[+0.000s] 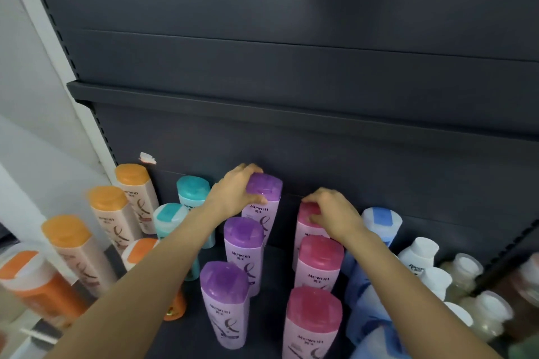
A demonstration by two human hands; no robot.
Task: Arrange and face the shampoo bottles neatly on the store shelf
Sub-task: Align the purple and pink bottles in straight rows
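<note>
Three purple-capped bottles (244, 253), three pink-capped bottles (319, 261), two teal-capped bottles (170, 220), three peach bottles with orange caps (109, 213), two orange bottles with white shoulders (29, 280), one blue-capped bottle (382, 226) and two hands (233, 195) are counted on the shelf (274, 326); the white-capped bottles (420, 253) at the right cannot be counted surely.

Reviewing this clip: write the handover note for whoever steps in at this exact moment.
Left hand: grips the cap of the rear purple bottle, back of the shelf.
Right hand: fingers curled on the cap of the rear pink bottle.
Done: purple row of three, with the middle purple bottle and front purple bottle, labels forward; pink row of three likewise, with the front pink bottle.
Left: seat both rear bottles in line; the orange-capped bottles at left lean and look unaligned.
</note>
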